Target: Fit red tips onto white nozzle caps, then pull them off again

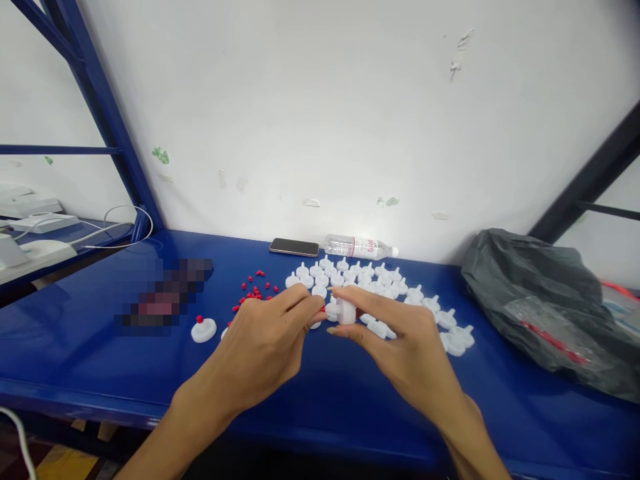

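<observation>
My right hand (400,330) pinches a white nozzle cap (346,311) between thumb and fingers, its spout pointing left. At the spout's tip, my left hand (273,337) grips a small red cap (323,309), mostly hidden by its fingers. Behind my hands lie several white nozzle caps (383,277) with bare spouts, in a loose group. Several small red caps (256,292) are scattered to the left of that group. A white nozzle cap with a red tip (203,329) stands further left, and another is partly hidden behind my left hand.
A black phone (294,247) and a clear bottle lying on its side (357,247) are near the wall. A dark plastic bag (540,300) covers the right end of the blue table (350,413). A blurred dark object (167,293) lies at the left.
</observation>
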